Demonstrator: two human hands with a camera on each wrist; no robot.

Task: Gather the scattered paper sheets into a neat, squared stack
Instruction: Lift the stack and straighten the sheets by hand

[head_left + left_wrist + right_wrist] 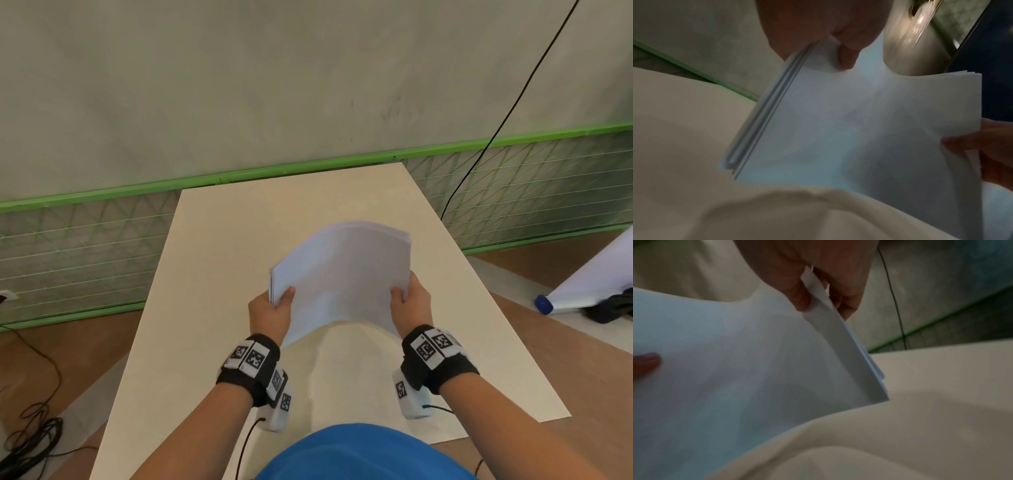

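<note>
A stack of white paper sheets is lifted off the cream table, tilted, with its near part sagging between my hands. My left hand pinches the stack's left edge, thumb on top. My right hand pinches the right edge the same way. In the left wrist view the paper stack shows several slightly offset sheet edges on its left side, under my left hand. In the right wrist view my right hand holds the paper stack at its edge, and the sheets fan a little there.
The table's far edge meets a green-framed mesh panel below a grey wall. A black cable hangs at the right. A rolled white sheet with a blue cap lies on the floor at right. Black cables coil on the floor at left.
</note>
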